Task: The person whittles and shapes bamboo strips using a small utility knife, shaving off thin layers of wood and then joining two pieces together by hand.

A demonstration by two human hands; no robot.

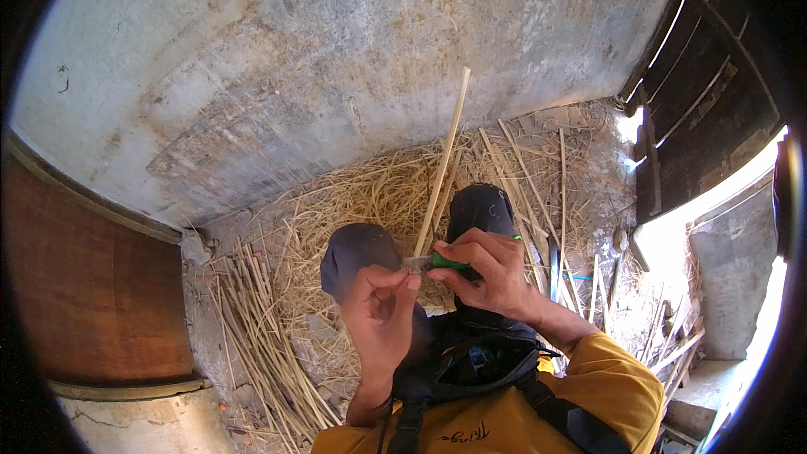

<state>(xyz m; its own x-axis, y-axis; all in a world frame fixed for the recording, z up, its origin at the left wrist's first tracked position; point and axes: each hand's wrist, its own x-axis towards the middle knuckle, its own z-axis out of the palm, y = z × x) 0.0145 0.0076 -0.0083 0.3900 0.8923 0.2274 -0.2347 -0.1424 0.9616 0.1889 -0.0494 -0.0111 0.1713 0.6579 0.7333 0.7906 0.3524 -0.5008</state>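
Note:
My right hand [492, 273] is closed round the green handle of a short knife [454, 264]. Its dull grey blade [417, 265] points left, toward my other hand. My left hand [380, 307] is closed in a pinch, thumb and fingers against the blade's tip; whether they grip the blade or something behind it is hidden. A long pale strip [443, 164], like split bamboo, runs up and away from just behind the blade, between my knees. Its near end is hidden at the blade and my fingers.
Pale shavings [361, 185] cover the floor ahead. A bundle of long thin strips [269, 345] lies at the left, and more strips [538, 193] at the right. A stained wall [378, 59] rises in front. An open black bag [475, 366] sits at my waist.

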